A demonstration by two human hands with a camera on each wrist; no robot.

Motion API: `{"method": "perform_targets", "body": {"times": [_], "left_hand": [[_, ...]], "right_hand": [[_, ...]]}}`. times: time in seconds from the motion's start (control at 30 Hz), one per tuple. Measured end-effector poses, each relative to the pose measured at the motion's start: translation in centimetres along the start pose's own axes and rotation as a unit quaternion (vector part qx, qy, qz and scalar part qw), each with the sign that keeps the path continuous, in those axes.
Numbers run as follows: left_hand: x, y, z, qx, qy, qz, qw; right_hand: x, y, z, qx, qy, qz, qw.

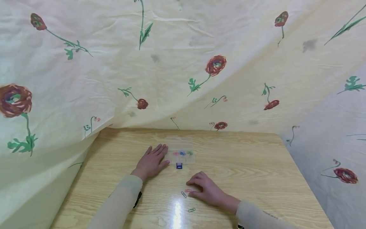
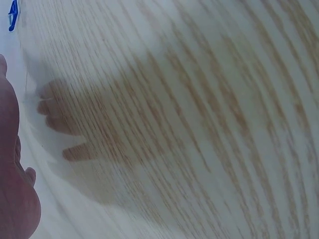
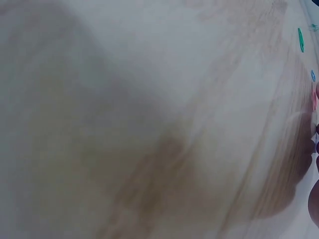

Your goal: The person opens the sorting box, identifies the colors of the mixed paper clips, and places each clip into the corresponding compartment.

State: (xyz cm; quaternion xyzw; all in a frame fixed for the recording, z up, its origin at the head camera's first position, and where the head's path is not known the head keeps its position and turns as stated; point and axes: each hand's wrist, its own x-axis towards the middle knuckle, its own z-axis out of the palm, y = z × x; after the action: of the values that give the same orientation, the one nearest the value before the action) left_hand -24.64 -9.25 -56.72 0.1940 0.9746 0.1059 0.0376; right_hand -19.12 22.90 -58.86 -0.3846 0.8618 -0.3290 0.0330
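A clear plastic box [image 1: 171, 144] with its lid raised lies on the table; in its compartments are red paper clips [image 1: 175, 153], blue paper clips [image 1: 182, 153] and green paper clips [image 1: 190, 153]. My left hand [image 1: 151, 161] lies with fingers extended, fingertips at the box's left side. My right hand [image 1: 208, 190] reaches in from the right, thumb and forefinger spread around a loose red paper clip [image 1: 187, 190]. Beside that clip lies a blue paper clip [image 1: 184, 194]. Closer to me is a green paper clip [image 1: 191, 210], also in the right wrist view.
A small dark blue piece [image 1: 179, 165] sits at the box's front edge. The wooden table [image 1: 243, 159] is bounded at the back and sides by a hanging flowered cloth [image 1: 166, 73]. Light glares off the tabletop near the front.
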Motion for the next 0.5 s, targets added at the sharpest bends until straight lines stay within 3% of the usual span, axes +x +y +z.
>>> {"method": "perform_targets", "body": {"times": [0.2, 0.5], "left_hand": [[-0.14, 0.15, -0.06, 0.002, -0.003, -0.001, 1.0000], [-0.18, -0.15, 0.37, -0.002, -0.005, 0.003, 1.0000]], "right_hand": [[-0.21, -0.03, 0.37, -0.002, 0.015, -0.012, 1.000], [-0.14, -0.33, 0.84, -0.002, 0.037, -0.064, 0.997]]}}
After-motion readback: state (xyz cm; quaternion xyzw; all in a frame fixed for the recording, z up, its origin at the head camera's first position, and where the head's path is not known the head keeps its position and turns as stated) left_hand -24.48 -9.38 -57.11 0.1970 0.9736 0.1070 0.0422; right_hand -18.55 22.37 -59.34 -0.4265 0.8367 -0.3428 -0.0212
